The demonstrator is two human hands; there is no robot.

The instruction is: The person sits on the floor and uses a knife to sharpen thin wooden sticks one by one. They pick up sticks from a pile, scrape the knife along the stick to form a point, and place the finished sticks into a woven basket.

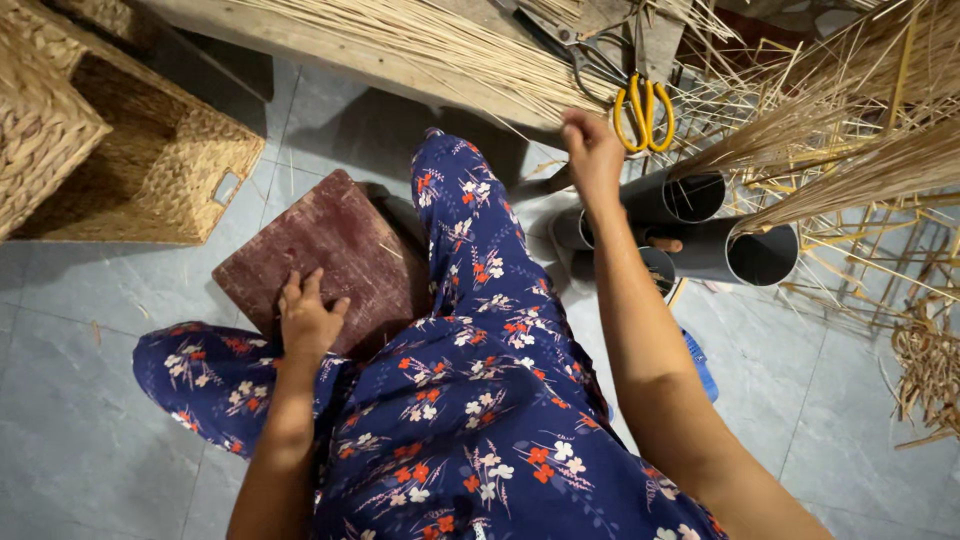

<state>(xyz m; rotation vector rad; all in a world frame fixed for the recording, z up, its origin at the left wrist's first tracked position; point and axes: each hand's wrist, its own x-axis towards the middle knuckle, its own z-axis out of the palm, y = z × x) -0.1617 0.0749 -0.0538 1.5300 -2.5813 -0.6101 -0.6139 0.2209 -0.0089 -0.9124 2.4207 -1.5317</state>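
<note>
The left hand [305,318] is laid with fingers spread and empty on the red board [330,255], apparently as a brace, while the right hand [590,150] is raised to the worktop [330,45] edge, its fingers curled at the straw [450,50], grip unclear, scissors [643,108] just beyond the fingertips.

Two woven baskets [150,160] sit on the grey tiled floor [90,400] at left. Yellow-handled scissors [644,112] lie on the tabletop [330,45]. Grey tubes [730,245] lie at right.
</note>
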